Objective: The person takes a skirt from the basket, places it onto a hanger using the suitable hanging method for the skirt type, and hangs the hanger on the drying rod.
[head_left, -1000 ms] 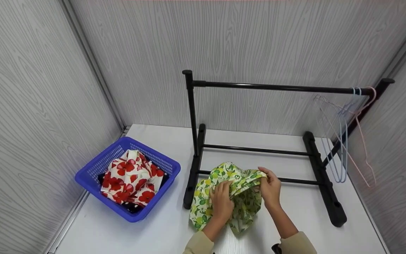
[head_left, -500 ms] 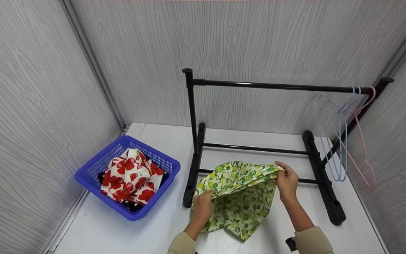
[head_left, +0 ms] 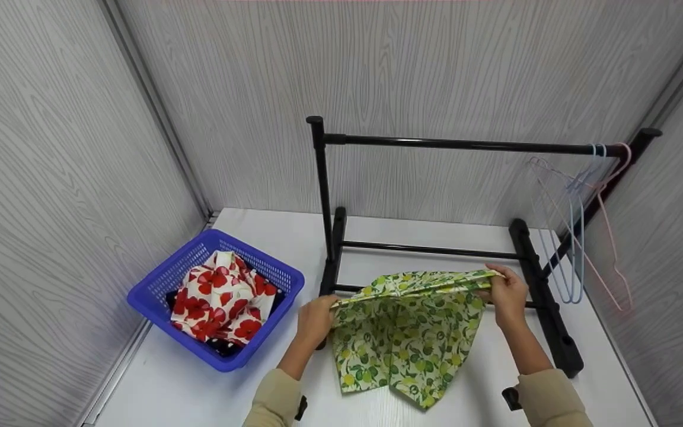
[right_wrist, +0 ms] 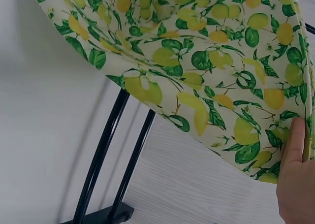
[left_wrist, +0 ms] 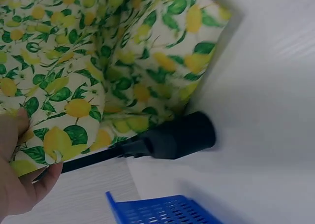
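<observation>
Lemon-print shorts [head_left: 415, 344] in white, yellow and green hang between both hands, waistband up and the two legs downward. My left hand [head_left: 315, 321] pinches the left end of the waistband. At the right end, my right hand [head_left: 508, 295] grips the other corner, so the band stretches between them. The left wrist view shows the thumb and fingers of my left hand [left_wrist: 27, 179] on the cloth edge. In the right wrist view, a finger of my right hand [right_wrist: 298, 184] lies along the fabric while the rest is hidden.
A black garment rack [head_left: 466, 144] stands behind the shorts. Pink and light blue hangers [head_left: 581, 249] hang at its right end. To the left, a blue basket [head_left: 158, 314] holds a red-flowered white garment [head_left: 223, 296] over dark cloth. Grey panels enclose the white table [head_left: 169, 391].
Both hands have moved apart, left hand leftward and right hand rightward. The bunched shorts are now spread out, with the waistband drawn nearly straight and the legs hanging down.
</observation>
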`<state>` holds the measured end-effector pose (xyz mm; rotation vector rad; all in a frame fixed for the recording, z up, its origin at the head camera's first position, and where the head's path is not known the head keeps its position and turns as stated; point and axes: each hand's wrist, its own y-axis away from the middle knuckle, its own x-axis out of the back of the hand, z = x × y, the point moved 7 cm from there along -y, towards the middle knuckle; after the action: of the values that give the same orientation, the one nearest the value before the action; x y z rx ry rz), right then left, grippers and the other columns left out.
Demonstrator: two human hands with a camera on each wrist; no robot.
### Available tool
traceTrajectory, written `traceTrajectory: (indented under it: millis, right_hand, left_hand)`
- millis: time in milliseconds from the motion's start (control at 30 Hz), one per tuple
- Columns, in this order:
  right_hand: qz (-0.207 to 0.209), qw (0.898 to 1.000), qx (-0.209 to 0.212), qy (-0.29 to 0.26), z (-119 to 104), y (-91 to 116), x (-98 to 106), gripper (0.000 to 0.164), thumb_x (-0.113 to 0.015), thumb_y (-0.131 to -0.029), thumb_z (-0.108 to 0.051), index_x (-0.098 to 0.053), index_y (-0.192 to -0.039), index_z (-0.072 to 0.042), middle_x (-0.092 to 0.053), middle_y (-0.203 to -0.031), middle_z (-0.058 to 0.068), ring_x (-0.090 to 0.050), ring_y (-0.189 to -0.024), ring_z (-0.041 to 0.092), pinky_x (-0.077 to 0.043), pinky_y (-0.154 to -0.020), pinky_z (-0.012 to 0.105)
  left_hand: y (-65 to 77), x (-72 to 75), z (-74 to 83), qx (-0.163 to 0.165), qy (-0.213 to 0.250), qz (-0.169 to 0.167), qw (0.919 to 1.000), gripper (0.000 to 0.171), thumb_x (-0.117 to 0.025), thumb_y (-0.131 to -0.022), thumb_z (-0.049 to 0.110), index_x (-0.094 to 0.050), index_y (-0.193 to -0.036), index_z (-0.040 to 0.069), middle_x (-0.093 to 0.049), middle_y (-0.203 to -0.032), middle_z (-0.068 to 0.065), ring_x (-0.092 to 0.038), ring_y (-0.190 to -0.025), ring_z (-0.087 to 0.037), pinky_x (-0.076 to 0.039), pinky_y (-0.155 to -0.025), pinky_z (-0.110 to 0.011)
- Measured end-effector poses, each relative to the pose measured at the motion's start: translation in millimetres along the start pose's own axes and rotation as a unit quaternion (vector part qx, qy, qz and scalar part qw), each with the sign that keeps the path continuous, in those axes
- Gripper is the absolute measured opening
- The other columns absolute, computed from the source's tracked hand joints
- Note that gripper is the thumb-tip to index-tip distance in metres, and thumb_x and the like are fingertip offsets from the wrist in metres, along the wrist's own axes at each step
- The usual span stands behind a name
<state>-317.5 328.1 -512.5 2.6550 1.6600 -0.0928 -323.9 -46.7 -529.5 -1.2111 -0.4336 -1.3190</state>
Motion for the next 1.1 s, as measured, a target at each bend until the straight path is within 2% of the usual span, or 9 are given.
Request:
traceTrajectory:
  millis: [133,367,433,567,633,700,833,967,1100]
  right_hand:
    - [-0.021,0.999,0.003,-0.026,-6,-10,5,0.026,-0.047,-0.092,-0.003,-0.064,-0.111,-0.002,-0.057,-0.092,0.005,-0.068,-0.066,0.013,-0.056,-0.062,0.028]
    - [-0.002,1.000,-0.017,0.010,-63,4,1,0.025,-0.038,-0.094,-0.003,-0.062,-0.100,-0.001,-0.055,-0.079,0.002,-0.067,-0.057,0.011,-0.056,-0.060,0.026]
    - [-0.004,1.000,-0.009,0.024,-73,1,4,0.024,-0.039,-0.095,-0.004,-0.062,-0.101,0.000,-0.057,-0.073,-0.002,-0.067,-0.054,0.010,-0.055,-0.056,0.025]
    - [-0.002,0.996,0.008,0.086,-92,-4,12,0.025,-0.042,-0.094,-0.007,-0.061,-0.107,0.003,-0.060,-0.064,-0.009,-0.063,-0.048,0.006,-0.053,-0.051,0.023]
    - [-0.001,0.993,0.016,0.117,-101,-6,15,0.024,-0.044,-0.093,-0.007,-0.062,-0.105,0.003,-0.059,-0.059,-0.010,-0.059,-0.045,0.005,-0.053,-0.049,0.023]
    - [0.001,0.988,0.023,0.150,-110,-7,17,0.023,-0.046,-0.092,-0.008,-0.063,-0.103,0.004,-0.057,-0.056,-0.010,-0.056,-0.043,0.004,-0.052,-0.048,0.023]
    - [-0.004,0.973,0.023,0.228,-124,-10,23,0.028,-0.046,-0.090,-0.009,-0.061,-0.107,0.008,-0.052,-0.055,-0.010,-0.049,-0.044,0.003,-0.047,-0.045,0.020]
    - [-0.035,0.957,0.046,0.283,-135,-13,26,0.035,-0.048,-0.089,-0.010,-0.058,-0.111,0.015,-0.055,-0.062,-0.007,-0.051,-0.046,0.002,-0.049,-0.046,0.021]
    - [-0.086,0.946,0.067,0.305,-140,-11,24,0.036,-0.048,-0.092,-0.010,-0.056,-0.112,0.019,-0.064,-0.082,0.010,-0.059,-0.052,0.000,-0.054,-0.055,0.023]
  left_hand:
    - [-23.8,23.3,6.4,-0.012,-0.017,0.018,0.9996,0.017,-0.066,-0.075,0.001,-0.070,-0.081,0.016,-0.071,-0.075,-0.004,-0.064,-0.060,-0.022,-0.044,-0.046,-0.033]
    - [-54.9,53.3,18.1,-0.027,0.009,0.014,0.9995,0.004,-0.068,-0.081,0.017,-0.070,-0.080,0.014,-0.071,-0.074,-0.004,-0.063,-0.060,-0.020,-0.047,-0.050,-0.034]
    - [-60.6,59.3,21.7,-0.028,0.042,-0.002,0.9987,0.014,-0.066,-0.082,0.022,-0.064,-0.074,0.011,-0.068,-0.069,-0.004,-0.058,-0.056,-0.017,-0.044,-0.050,-0.030]
    - [-69.8,69.3,28.9,-0.020,0.141,-0.036,0.9891,0.035,-0.058,-0.089,0.030,-0.046,-0.062,0.011,-0.044,-0.053,0.001,-0.036,-0.048,-0.009,-0.028,-0.049,-0.022]
    - [-73.4,74.7,32.3,-0.010,0.188,-0.043,0.9813,0.036,-0.054,-0.092,0.032,-0.048,-0.064,0.010,-0.036,-0.053,0.003,-0.031,-0.048,-0.008,-0.026,-0.051,-0.022]
    - [-76.4,82.1,35.5,-0.002,0.206,-0.033,0.9780,0.032,-0.052,-0.094,0.031,-0.059,-0.070,0.010,-0.041,-0.054,0.004,-0.036,-0.050,-0.007,-0.030,-0.052,-0.023]
    - [-82.1,97.8,43.7,-0.023,0.151,0.002,0.9883,0.026,-0.053,-0.093,0.032,-0.070,-0.088,0.012,-0.060,-0.063,-0.002,-0.054,-0.058,-0.014,-0.044,-0.057,-0.032]
    - [-87.4,112.9,50.2,-0.052,0.072,0.039,0.9953,0.026,-0.055,-0.091,0.033,-0.069,-0.082,0.013,-0.067,-0.072,-0.005,-0.064,-0.068,-0.022,-0.049,-0.059,-0.040]
    - [-92.5,123.0,51.6,-0.056,0.031,0.061,0.9961,0.026,-0.056,-0.091,0.031,-0.067,-0.078,0.012,-0.067,-0.075,-0.006,-0.064,-0.070,-0.025,-0.049,-0.057,-0.041]
